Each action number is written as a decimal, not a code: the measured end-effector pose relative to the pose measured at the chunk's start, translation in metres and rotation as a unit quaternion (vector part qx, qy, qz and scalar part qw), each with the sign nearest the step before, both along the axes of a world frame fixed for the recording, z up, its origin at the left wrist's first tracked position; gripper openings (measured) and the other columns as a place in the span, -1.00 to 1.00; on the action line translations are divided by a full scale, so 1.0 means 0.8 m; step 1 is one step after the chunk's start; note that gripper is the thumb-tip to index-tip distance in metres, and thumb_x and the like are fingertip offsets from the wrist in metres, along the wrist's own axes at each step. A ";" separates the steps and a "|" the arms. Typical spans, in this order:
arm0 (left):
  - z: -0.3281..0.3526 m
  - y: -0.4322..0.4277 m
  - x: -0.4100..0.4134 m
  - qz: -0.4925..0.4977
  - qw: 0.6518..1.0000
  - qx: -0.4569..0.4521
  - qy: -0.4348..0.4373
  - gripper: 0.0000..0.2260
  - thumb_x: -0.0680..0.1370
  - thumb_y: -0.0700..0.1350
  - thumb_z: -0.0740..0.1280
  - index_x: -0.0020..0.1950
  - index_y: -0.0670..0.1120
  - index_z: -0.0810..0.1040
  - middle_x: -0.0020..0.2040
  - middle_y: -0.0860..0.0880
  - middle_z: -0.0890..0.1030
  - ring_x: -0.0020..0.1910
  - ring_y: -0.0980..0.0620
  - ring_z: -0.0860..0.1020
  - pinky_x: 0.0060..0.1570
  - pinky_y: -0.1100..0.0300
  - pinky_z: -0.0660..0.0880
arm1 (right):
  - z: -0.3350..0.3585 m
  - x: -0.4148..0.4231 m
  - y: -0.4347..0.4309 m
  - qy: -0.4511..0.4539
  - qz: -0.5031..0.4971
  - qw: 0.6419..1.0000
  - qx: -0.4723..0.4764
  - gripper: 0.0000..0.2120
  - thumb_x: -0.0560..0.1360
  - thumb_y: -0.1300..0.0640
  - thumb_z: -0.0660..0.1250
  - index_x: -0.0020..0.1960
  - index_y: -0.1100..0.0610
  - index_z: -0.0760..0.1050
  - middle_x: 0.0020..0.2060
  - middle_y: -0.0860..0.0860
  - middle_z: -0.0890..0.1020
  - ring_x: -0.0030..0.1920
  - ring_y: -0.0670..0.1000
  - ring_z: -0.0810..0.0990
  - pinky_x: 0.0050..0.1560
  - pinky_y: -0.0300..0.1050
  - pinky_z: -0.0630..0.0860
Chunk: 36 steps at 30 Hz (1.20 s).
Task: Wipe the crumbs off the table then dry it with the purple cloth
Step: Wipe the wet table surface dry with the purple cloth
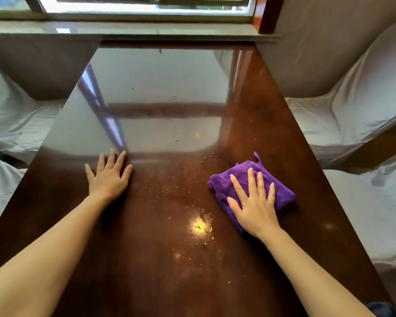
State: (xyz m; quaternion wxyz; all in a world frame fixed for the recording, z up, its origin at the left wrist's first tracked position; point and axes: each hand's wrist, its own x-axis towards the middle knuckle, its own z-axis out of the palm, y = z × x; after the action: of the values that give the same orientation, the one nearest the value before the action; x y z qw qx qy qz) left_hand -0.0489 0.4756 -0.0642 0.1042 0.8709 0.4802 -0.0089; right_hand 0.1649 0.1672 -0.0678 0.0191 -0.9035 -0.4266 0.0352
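Here the right hand [254, 203] lies flat on the folded purple cloth [281, 193], fingers spread and pressing it down on the glossy brown table [124, 259]; it does not grip the cloth, it only covers its near part. The left hand [109, 175] rests palm down directly on the table, well to the left of the cloth, with fingers also spread and holding nothing. Between the left hand and the cloth there are many small water drops [165, 188] on the wood, and a bigger wet patch [200, 225] shines nearer to the person than the cloth. To the right of the cloth, beside the table edge, stand chairs with white covers [352, 115]. Far beyond the cloth, at the table's end, is a window sill [169, 30].
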 end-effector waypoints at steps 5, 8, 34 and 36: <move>-0.009 0.012 -0.003 -0.026 0.999 0.028 -0.003 -0.47 0.51 0.28 -0.13 0.47 0.19 -0.04 0.55 0.04 -0.05 0.52 0.02 -0.15 0.41 -0.21 -0.26 | -0.004 0.028 0.067 0.013 -0.034 0.999 0.001 -0.42 0.54 -0.26 -0.11 0.47 -0.18 -0.26 0.53 0.12 -0.15 0.50 0.23 -0.21 0.41 0.32 -0.23; -0.012 0.013 -0.002 -0.025 0.999 0.026 -0.002 -0.47 0.51 0.27 -0.16 0.47 0.19 -0.07 0.55 0.06 -0.09 0.51 0.04 -0.19 0.40 -0.19 -0.29 | -0.004 0.046 0.110 0.013 -0.048 0.999 0.009 -0.43 0.55 -0.25 -0.10 0.48 -0.16 -0.20 0.53 0.11 -0.12 0.50 0.23 -0.19 0.41 0.32 -0.21; -0.023 0.021 -0.005 -0.032 0.998 0.024 -0.039 -0.54 0.56 0.08 -0.16 0.48 0.17 -0.07 0.55 0.07 -0.07 0.51 0.04 -0.18 0.40 -0.19 -0.31 | 0.009 -0.018 0.247 0.053 0.326 0.944 0.017 -0.50 0.55 -0.24 -0.07 0.47 -0.23 -0.02 0.53 -0.10 0.02 0.51 0.09 -0.14 0.46 0.21 -0.30; -0.024 0.023 -0.005 -0.033 0.998 0.022 -0.040 -0.55 0.56 0.07 -0.16 0.47 0.17 -0.06 0.55 0.08 -0.06 0.51 0.04 -0.17 0.40 -0.20 -0.29 | 0.014 -0.037 0.219 0.057 0.344 0.937 0.012 -0.51 0.56 -0.20 -0.01 0.47 -0.21 0.00 0.53 -0.10 0.04 0.52 0.10 -0.14 0.47 0.22 -0.25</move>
State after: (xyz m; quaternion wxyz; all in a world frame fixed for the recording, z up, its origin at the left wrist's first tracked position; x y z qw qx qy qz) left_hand -0.0527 0.4944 -0.0835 0.1040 0.8880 0.4468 0.0324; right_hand 0.1350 0.3424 -0.0564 0.0409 -0.6975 -0.7103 0.0855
